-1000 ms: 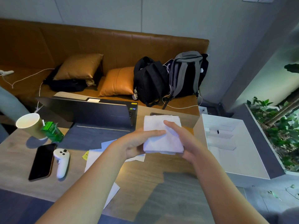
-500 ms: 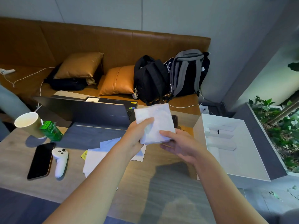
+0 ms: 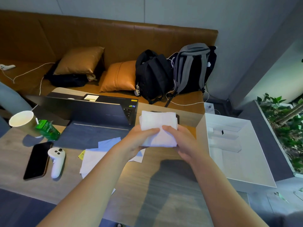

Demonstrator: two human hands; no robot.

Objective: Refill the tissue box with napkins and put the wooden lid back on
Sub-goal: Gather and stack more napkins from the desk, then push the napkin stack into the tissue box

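A stack of white napkins (image 3: 158, 126) is held above the wooden table (image 3: 164, 185), a little beyond its middle. My left hand (image 3: 139, 141) grips the stack's left side with the thumb on top. My right hand (image 3: 182, 141) grips its right side, thumb also on top. A dark object (image 3: 177, 117) peeks out just behind the napkins, mostly hidden by them. I cannot make out a tissue box or a wooden lid.
An open laptop (image 3: 98, 112) stands to the left, with loose papers (image 3: 96, 154), a white controller (image 3: 56, 161), a phone (image 3: 38, 159), a paper cup (image 3: 23, 122) and a green carton (image 3: 47, 130). A white open box (image 3: 237, 149) lies at the right. Backpacks and cushions sit on the sofa behind.
The napkins were tilted up in my left hand half a second ago; now they lie flatter and both hands hold them, the right hand having come back onto the stack.
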